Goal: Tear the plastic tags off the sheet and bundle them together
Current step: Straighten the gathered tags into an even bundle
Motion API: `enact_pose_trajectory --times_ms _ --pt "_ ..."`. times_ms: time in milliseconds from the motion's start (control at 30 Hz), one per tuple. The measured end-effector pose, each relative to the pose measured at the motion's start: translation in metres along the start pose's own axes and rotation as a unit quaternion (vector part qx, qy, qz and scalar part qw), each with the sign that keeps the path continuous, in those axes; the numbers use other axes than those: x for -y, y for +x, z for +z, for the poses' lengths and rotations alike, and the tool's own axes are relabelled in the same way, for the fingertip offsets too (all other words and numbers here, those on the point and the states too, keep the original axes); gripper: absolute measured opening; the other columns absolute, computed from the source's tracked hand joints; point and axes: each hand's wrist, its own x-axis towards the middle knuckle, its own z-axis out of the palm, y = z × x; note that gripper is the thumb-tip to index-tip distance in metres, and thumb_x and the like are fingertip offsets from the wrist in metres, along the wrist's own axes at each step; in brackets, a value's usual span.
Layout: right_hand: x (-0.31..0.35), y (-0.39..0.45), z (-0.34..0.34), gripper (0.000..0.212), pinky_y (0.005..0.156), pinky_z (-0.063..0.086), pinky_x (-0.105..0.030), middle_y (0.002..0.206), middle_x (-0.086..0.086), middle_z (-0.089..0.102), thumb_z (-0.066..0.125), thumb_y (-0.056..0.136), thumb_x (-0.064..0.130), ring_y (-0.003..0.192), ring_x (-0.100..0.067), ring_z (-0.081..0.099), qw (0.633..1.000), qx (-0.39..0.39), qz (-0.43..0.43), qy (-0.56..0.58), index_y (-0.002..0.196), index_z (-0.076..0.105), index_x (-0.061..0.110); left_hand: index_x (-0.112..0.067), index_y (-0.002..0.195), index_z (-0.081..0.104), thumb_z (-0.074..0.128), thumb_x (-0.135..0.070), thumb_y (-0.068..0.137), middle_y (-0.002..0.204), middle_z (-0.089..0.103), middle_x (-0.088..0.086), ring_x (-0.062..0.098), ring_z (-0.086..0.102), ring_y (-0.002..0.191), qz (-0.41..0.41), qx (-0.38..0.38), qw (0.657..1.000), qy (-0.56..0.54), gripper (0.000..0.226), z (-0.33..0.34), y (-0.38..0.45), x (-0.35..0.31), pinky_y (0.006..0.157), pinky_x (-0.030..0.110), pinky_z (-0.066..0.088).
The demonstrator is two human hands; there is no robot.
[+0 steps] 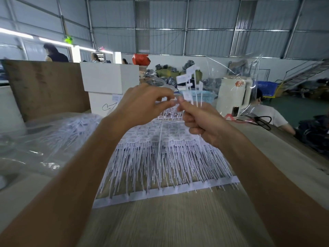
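Both hands pinching tags

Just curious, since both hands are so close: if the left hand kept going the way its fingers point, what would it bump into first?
Probably the right hand. The left hand points its fingers rightward at the right thumb and the bundle of tags it holds, though depth is hard to judge.

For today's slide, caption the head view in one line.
Both hands, left hand and right hand, gather white plastic tags above the tag sheet.
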Motion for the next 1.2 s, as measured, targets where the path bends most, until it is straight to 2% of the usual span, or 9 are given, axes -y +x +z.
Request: enact_pose_trajectory --times_ms 67,167,333,500,667,767,933,1067,1200 --pt "-0.002 0.002 0.000 0.033 0.043 0.028 -0.018 0.050 0.017 0.044 0.069 0.094 0.041 0.048 -0.002 0.034 0.996 -0.060 -0.062 -0.029 0.106 0.070 0.011 -0.034 0.091 0.069 0.059 -0.051 0.095 0.070 0.061 -0.022 0.002 0.061 0.070 -0.033 -0.013 0.996 -0.080 0.020 0.000 0.001 0.002 0.069 0.035 0.052" --pt "-0.005 0.003 0.003 0.028 0.044 0.034 -0.012 0.049 0.022 0.051 0.068 0.096 0.038 0.044 0.004 0.048 0.992 -0.061 -0.105 -0.037 0.109 0.070 0.014 -0.033 0.083 0.067 0.068 -0.038 0.094 0.049 0.053 -0.011 0.004 0.043 0.044 -0.071 -0.042 0.967 -0.241 0.012 -0.001 0.004 0.001 0.056 0.027 0.042" --pt "-0.011 0.002 0.008 0.026 0.045 0.032 -0.004 0.046 0.027 0.052 0.057 0.104 0.027 0.047 0.012 0.052 0.982 -0.030 -0.142 -0.118 0.094 0.070 0.008 0.004 0.095 0.066 0.068 -0.020 0.096 0.044 0.051 -0.008 0.010 0.034 0.039 -0.104 -0.042 0.918 -0.382 0.024 -0.007 0.003 0.003 0.047 0.025 0.036" --pt "-0.014 0.002 0.006 0.037 0.048 0.031 -0.016 0.049 0.012 0.034 0.053 0.106 0.032 0.044 -0.008 0.031 0.972 -0.038 -0.162 -0.169 0.077 0.069 0.015 0.001 0.093 0.068 0.067 -0.021 0.096 0.043 0.050 -0.007 0.012 0.036 0.040 -0.109 -0.028 0.920 -0.376 0.022 -0.003 0.000 0.004 0.047 0.023 0.034" --pt "-0.018 0.005 0.005 0.043 0.065 0.051 -0.039 0.069 -0.003 0.055 0.043 0.109 0.035 0.060 -0.016 0.053 0.982 -0.032 -0.140 -0.122 0.076 0.059 0.013 -0.007 0.093 0.069 0.063 -0.023 0.099 0.045 0.051 -0.008 0.013 0.041 0.043 -0.134 0.001 0.937 -0.324 0.018 0.004 0.000 0.009 0.051 0.022 0.040" --pt "-0.018 0.006 0.004 0.041 0.047 0.038 -0.030 0.060 -0.001 0.048 0.039 0.110 0.037 0.047 -0.014 0.041 0.989 -0.040 -0.132 -0.061 0.082 0.057 0.013 -0.013 0.107 0.067 0.054 -0.018 0.103 0.062 0.059 -0.003 0.015 0.054 0.058 -0.132 0.061 0.951 -0.272 0.014 0.007 0.000 0.013 0.064 0.029 0.046" --pt "-0.013 0.005 0.005 0.032 0.043 0.021 -0.023 0.050 0.009 0.034 0.053 0.105 0.031 0.045 -0.010 0.025 0.988 -0.098 -0.098 -0.072 0.079 0.068 0.019 -0.024 0.134 0.063 0.058 -0.006 0.099 0.109 0.070 -0.003 0.010 0.067 0.091 -0.081 0.175 0.957 -0.217 0.039 0.005 0.002 0.008 0.072 0.027 0.058" --pt "-0.004 0.005 0.008 0.044 0.041 0.020 -0.022 0.042 0.008 0.033 0.064 0.096 0.042 0.036 -0.010 0.025 0.983 -0.156 -0.031 -0.087 0.062 0.061 0.014 -0.025 0.119 0.067 0.075 -0.005 0.087 0.094 0.073 -0.007 0.005 0.070 0.080 -0.085 0.109 0.963 -0.233 0.039 0.001 0.003 0.002 0.076 0.029 0.061" --pt "0.003 -0.001 0.008 0.056 0.038 0.018 -0.021 0.049 0.005 0.028 0.066 0.088 0.063 0.040 -0.012 0.021 0.995 -0.068 0.047 -0.057 0.068 0.062 0.011 -0.024 0.103 0.063 0.082 -0.006 0.080 0.088 0.072 -0.014 -0.005 0.067 0.084 -0.058 0.093 0.973 -0.201 0.035 -0.005 0.004 -0.006 0.080 0.029 0.059"
